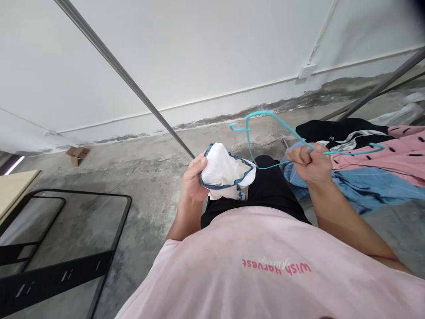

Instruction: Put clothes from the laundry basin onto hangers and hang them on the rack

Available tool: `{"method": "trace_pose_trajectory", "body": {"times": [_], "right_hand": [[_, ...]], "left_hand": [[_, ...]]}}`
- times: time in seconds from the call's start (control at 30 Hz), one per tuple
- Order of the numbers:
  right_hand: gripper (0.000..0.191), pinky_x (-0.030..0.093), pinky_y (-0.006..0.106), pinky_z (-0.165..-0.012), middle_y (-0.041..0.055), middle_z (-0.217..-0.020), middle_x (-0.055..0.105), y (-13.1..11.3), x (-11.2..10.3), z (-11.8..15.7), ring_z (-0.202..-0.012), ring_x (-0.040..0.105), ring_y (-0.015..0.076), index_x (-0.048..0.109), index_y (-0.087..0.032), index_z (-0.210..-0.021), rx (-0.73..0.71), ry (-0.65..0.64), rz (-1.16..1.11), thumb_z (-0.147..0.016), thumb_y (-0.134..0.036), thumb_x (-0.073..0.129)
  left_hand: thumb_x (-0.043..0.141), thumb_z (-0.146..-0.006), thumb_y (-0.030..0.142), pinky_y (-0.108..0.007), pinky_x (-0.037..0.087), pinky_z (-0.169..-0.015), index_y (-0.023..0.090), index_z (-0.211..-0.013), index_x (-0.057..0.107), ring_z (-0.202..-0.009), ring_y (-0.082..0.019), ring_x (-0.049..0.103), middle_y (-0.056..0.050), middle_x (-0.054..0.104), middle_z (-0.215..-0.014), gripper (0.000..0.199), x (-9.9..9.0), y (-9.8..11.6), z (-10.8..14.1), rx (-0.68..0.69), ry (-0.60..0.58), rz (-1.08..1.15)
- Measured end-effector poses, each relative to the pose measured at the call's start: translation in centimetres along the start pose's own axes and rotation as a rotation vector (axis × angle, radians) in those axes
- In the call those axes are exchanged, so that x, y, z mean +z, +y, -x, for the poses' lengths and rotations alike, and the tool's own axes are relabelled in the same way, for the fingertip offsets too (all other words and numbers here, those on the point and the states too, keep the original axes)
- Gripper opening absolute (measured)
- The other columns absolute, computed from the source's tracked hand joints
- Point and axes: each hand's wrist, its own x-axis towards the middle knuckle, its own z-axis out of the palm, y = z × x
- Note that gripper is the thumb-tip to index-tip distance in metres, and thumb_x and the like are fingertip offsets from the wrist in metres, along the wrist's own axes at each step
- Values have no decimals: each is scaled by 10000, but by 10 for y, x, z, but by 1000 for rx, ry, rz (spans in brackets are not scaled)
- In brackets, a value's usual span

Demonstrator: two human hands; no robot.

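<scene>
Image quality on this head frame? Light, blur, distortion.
Head view: soft, diffuse light, faint shadows; bright strip at left looks blown out; dark blurred patch top right; edges look wide-angle stretched; white garment pale, low contrast; hanger fairly sharp.

Smooth turquoise plastic makes the hanger [272, 114]; matt white cloth, the garment [217, 166]; rough concrete, the floor [149, 177].

1 cardboard box [78, 155] on concrete floor [149, 177], near white wall [186, 53]; black frame [66, 274]
</scene>
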Motion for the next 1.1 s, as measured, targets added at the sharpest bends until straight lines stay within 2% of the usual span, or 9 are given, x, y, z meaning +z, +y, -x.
{"method": "trace_pose_trajectory", "body": {"times": [0.13, 0.27, 0.37, 0.5, 0.6, 0.7, 0.83, 0.97, 1.1], "right_hand": [[758, 194, 287, -494, -7, -407, 126, -19, 6, -2, -409, 167, 83, 193, -134, -461, -36, -29, -154, -828, -645, 615], [694, 190, 290, -475, -2, -393, 101, -23, 15, -9, -394, 155, 87, 184, -146, -471, -115, -97, -308, -894, -555, 552], [663, 223, 288, -496, -13, -416, 91, -11, 22, -17, -405, 174, 92, 205, -159, -475, -91, -173, -363, -901, -546, 536], [658, 239, 279, -511, -22, -408, 142, 22, 23, -22, -419, 195, 93, 231, -169, -472, 13, -311, -326, -864, -580, 564], [654, 219, 272, -508, -25, -407, 180, 43, 17, -18, -422, 200, 86, 253, -173, -460, 104, -325, -187, -852, -570, 594], [640, 192, 263, -511, -33, -440, 178, 47, 7, -10, -434, 215, 79, 271, -169, -478, 159, -264, -59, -880, -551, 592], [613, 207, 264, -523, -23, -504, 235, 27, -2, -5, -483, 252, 82, 299, -166, -515, 163, -207, 219, -907, -554, 567], [593, 237, 267, -540, 7, -558, 335, -4, 2, -5, -545, 314, 96, 355, -160, -546, 143, -320, 695, -937, -587, 487], [586, 240, 267, -519, 11, -546, 377, -21, 17, -3, -527, 322, 101, 374, -169, -570, 176, -376, 1017, -936, -624, 425]], "left_hand": [[778, -649, 436, -292, 477, -620, 178, -872, 747, -645, -181, 634, -28, 691, -723, 342, 4, -2, 1, -66, -75, -8], [785, -631, 469, -277, 455, -590, 150, -893, 753, -678, -204, 650, -59, 714, -755, 414, 8, -2, 4, -136, -163, -39], [778, -627, 512, -291, 479, -611, 133, -946, 755, -748, -247, 679, -84, 731, -792, 496, 11, -1, 8, -171, -228, -79], [778, -625, 523, -334, 533, -651, 140, -934, 757, -793, -284, 701, -85, 741, -798, 493, 10, 1, 11, -143, -256, -86], [786, -624, 483, -379, 574, -736, 169, -883, 756, -866, -309, 715, -70, 751, -818, 407, 3, 5, 9, -29, -156, -45], [784, -640, 447, -385, 589, -789, 184, -878, 746, -886, -292, 723, -55, 757, -843, 357, -7, 9, 3, 76, -25, -36], [791, -659, 398, -319, 584, -720, 183, -890, 734, -788, -222, 719, -43, 752, -832, 321, -23, 7, -10, 187, 99, -95], [775, -692, 266, -202, 483, -566, 187, -830, 729, -570, -96, 611, 21, 689, -684, 165, -39, -3, -23, 382, 280, -253], [667, -774, 160, -203, 483, -636, 209, -886, 756, -673, -101, 635, 18, 716, -772, 152, -49, -12, -25, 608, 435, -623]]}}
